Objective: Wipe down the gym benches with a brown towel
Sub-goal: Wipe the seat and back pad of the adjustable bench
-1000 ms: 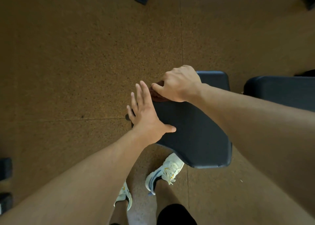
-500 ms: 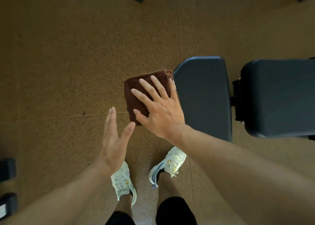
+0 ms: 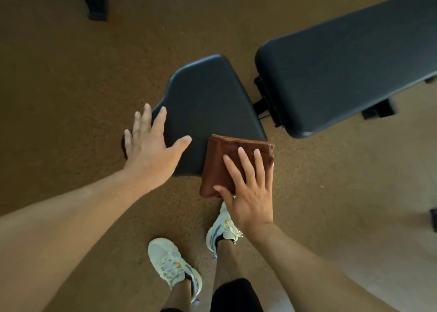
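Observation:
A folded brown towel point(image 3: 223, 160) lies on the near right corner of the black bench seat pad point(image 3: 208, 98), hanging partly over its edge. My right hand point(image 3: 250, 188) presses flat on the towel with fingers spread. My left hand point(image 3: 151, 146) rests open on the seat pad's left edge, fingers apart, holding nothing. The long black back pad point(image 3: 343, 70) of the same bench stretches away to the upper right, joined to the seat by a black hinge bracket point(image 3: 267, 105).
The floor is brown speckled rubber point(image 3: 71, 75). My two white sneakers point(image 3: 175, 264) stand just below the seat pad. A black equipment leg point(image 3: 94, 1) stands at the top left. A black bench foot point(image 3: 378, 109) shows under the back pad.
My right hand has slid the towel from the seat pad's left side to its near right corner. My left hand has moved up onto the pad's left edge.

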`<action>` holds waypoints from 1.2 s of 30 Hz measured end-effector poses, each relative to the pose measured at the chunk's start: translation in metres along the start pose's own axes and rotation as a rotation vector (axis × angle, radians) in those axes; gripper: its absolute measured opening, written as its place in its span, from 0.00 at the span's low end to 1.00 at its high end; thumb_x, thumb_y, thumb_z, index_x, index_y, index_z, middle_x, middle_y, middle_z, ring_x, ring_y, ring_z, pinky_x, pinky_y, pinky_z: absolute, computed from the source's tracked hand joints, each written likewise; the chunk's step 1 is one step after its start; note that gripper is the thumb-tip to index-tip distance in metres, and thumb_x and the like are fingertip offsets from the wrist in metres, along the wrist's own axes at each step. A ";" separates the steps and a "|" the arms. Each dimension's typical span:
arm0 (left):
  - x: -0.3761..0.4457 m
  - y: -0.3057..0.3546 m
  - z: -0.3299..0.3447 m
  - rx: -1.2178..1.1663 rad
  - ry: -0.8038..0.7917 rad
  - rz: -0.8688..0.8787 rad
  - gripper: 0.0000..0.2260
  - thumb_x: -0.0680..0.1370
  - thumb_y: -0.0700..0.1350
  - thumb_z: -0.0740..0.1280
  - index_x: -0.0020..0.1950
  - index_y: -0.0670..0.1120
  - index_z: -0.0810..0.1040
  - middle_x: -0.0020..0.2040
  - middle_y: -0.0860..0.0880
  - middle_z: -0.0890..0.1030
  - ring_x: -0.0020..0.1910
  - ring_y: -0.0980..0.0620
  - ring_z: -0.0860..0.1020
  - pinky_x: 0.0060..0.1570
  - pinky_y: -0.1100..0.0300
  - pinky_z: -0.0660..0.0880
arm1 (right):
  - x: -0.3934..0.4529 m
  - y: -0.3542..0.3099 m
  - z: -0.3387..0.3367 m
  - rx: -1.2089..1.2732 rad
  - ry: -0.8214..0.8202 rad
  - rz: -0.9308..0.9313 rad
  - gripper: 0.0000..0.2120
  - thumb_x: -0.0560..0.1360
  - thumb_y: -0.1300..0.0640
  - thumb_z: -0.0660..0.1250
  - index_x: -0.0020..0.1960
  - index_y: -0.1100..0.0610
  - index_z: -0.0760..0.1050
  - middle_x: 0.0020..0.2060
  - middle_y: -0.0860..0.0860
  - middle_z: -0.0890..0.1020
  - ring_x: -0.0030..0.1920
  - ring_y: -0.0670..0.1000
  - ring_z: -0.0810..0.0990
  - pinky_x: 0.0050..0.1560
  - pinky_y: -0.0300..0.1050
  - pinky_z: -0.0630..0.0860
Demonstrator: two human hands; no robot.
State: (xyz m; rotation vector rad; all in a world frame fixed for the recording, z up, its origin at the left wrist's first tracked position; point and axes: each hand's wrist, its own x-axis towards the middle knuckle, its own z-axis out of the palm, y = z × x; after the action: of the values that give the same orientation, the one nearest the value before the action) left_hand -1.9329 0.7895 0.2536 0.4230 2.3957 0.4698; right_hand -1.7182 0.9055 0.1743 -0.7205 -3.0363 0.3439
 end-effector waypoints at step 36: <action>0.025 0.013 0.002 0.249 -0.396 -0.153 0.73 0.61 0.67 0.78 0.67 0.53 0.12 0.66 0.47 0.11 0.66 0.41 0.14 0.70 0.35 0.25 | 0.360 -0.058 -0.041 -0.072 -0.686 -0.250 0.28 0.79 0.30 0.50 0.63 0.42 0.81 0.57 0.50 0.84 0.49 0.56 0.76 0.48 0.51 0.68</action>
State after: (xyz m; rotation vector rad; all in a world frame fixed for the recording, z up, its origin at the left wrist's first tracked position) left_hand -1.9476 0.8119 0.2446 0.3958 2.0831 0.0118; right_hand -2.0636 1.0236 0.2090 -0.2371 -3.7366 0.5793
